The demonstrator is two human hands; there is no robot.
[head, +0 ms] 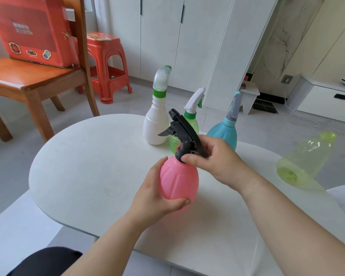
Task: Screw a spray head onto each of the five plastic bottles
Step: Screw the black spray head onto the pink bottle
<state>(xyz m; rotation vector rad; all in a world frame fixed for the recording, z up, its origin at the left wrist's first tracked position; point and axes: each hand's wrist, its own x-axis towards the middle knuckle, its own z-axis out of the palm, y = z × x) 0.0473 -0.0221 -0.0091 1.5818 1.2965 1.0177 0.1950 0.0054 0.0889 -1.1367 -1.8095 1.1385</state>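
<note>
Pink bottle (pixel 178 180): lifted above worktop (pixel 92 156), cupped in left hand (pixel 157 194), grip closed round its body. Black head (pixel 184 132): on the neck, right hand (pixel 213 158) pinching the collar. Advice: hold bottle steady, turn collar only, keep head square to avoid cross-threading. Yellow bottle (pixel 303 160): lying right, headless.

red box (pixel 31 31) on the chair, white print too blurred to read, no other legible text
</note>
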